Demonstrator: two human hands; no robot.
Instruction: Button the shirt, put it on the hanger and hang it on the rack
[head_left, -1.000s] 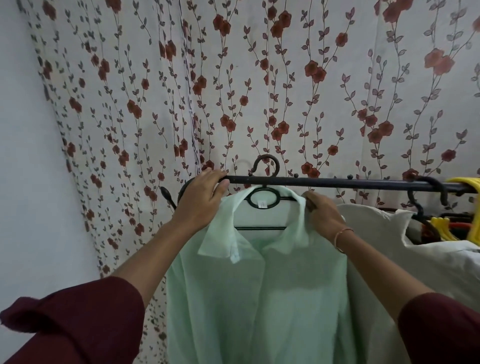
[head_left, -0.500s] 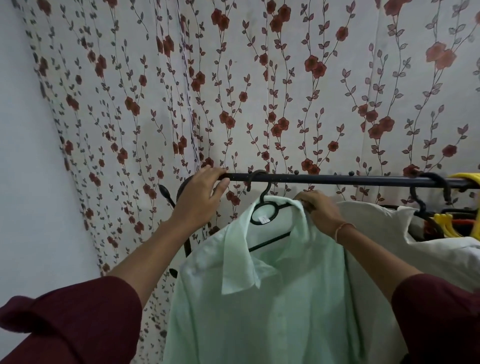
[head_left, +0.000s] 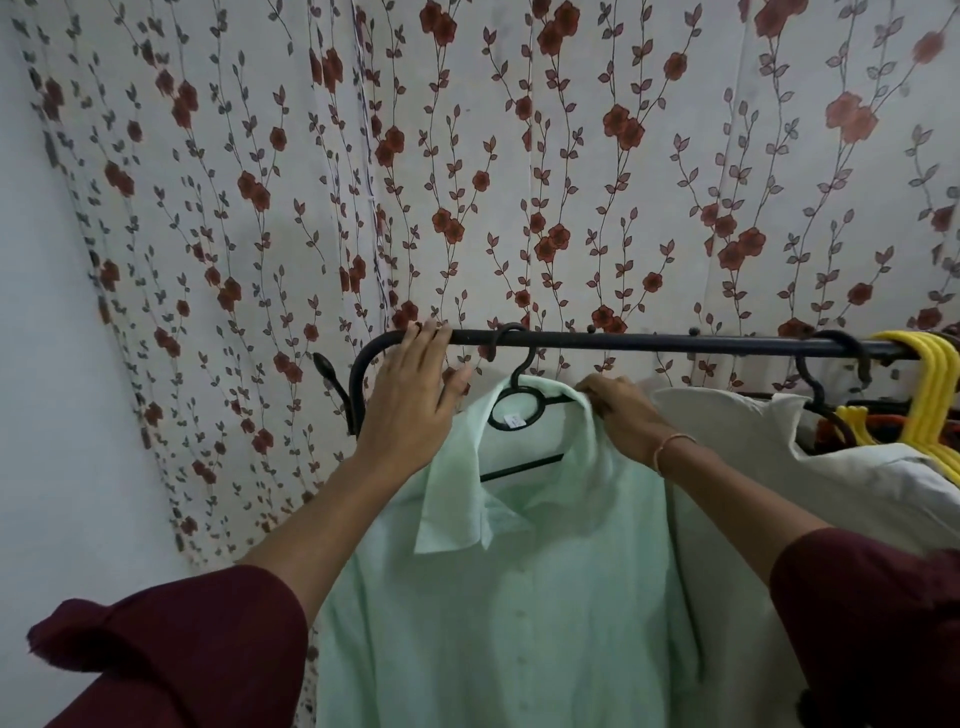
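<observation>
A mint-green shirt (head_left: 519, 597), its front closed, hangs on a black hanger (head_left: 514, 410). The hanger's hook sits over the black rack rail (head_left: 649, 343), and the hanger tilts down to the left. My left hand (head_left: 410, 405) grips the rail's curved left end, fingers over the top and thumb below. My right hand (head_left: 623, 415) pinches the shirt's collar at the hanger's right shoulder. Dark red sleeves cover both forearms near the bottom edge.
A white garment (head_left: 753, 457) hangs on another black hanger just right of the green shirt, touching it. Several yellow hangers (head_left: 930, 395) crowd the rail's far right. A flowered curtain (head_left: 519, 182) hangs behind the rack, and a plain wall (head_left: 52, 415) stands at the left.
The hanger's hook came down from above the rail onto it. The shirt now hangs tilted from the rail. My left hand stayed on the rail end.
</observation>
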